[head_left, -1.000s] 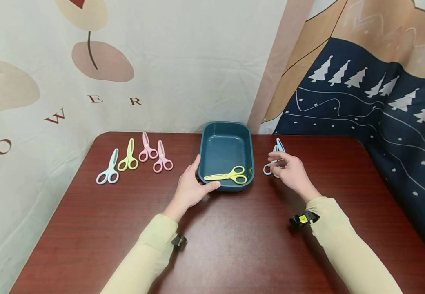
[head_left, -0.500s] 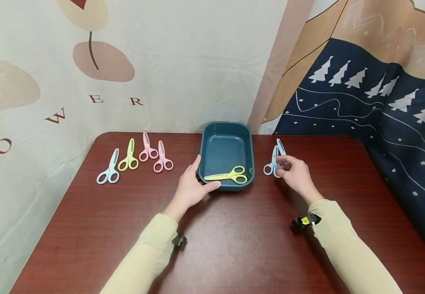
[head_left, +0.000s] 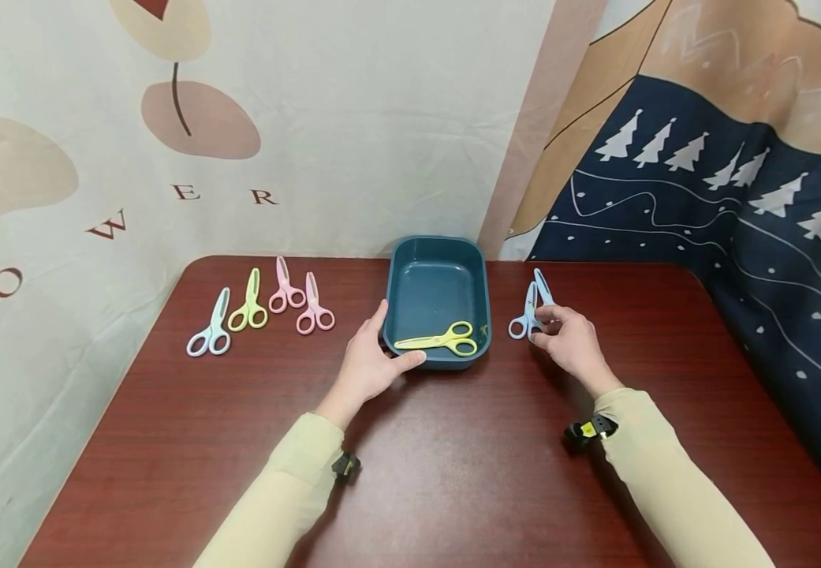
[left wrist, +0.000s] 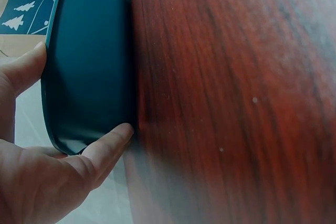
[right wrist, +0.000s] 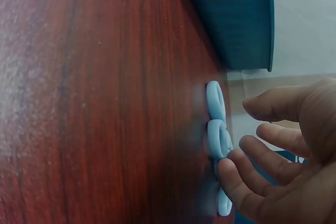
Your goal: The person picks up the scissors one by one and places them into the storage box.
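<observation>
In the head view, my left hand (head_left: 367, 359) rests against the near left corner of a dark teal bin (head_left: 438, 296). Its thumb lies along the front and its fingers along the left side. Inside the bin's near end lies a pair of yellow scissors (head_left: 438, 339). Right of the bin, two pairs of light blue scissors (head_left: 529, 304) lie close together, blades pointing away. My right hand (head_left: 569, 343) is at their handles and hides part of the further right pair. The right wrist view shows its thumb apart from loosely bent fingers, fingertips close beside the blue handles (right wrist: 215, 139).
On the left of the brown table (head_left: 453, 473) lie light blue scissors (head_left: 210, 327), green scissors (head_left: 248, 304) and two pairs of pink scissors (head_left: 314, 308). A printed cloth (head_left: 353, 118) hangs right behind the table's far edge.
My right hand has drawn slightly right and toward me over the blue scissors, uncovering the left pair. The left hand and the bin have stayed put.
</observation>
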Motion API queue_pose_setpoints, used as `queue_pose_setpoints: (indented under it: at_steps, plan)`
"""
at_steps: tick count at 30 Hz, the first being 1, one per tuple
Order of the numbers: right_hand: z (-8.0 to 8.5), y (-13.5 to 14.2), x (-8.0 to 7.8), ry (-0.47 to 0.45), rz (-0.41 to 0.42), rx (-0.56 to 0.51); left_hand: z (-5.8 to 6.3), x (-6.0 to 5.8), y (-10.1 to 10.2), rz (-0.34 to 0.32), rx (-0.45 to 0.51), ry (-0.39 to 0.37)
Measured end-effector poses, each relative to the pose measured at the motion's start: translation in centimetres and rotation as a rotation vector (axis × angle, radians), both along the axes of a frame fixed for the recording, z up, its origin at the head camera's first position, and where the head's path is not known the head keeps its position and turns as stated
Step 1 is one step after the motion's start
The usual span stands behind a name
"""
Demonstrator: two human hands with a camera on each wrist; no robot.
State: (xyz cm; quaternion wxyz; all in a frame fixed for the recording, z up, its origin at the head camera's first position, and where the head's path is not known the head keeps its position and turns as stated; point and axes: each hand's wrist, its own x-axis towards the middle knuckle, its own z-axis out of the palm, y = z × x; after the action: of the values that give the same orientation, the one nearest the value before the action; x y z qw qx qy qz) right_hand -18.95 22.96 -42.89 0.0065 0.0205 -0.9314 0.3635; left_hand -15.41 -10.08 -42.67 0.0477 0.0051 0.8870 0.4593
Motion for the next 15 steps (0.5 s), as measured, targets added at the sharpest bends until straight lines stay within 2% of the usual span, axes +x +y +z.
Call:
queue_pose_setpoints:
  at_steps: [15]
  plan:
    - [-1.02, -0.24, -0.44, 0.072, 0.028, 0.09, -0.01, 0.16, 0.08, 0.001, -0.004, 0.007]
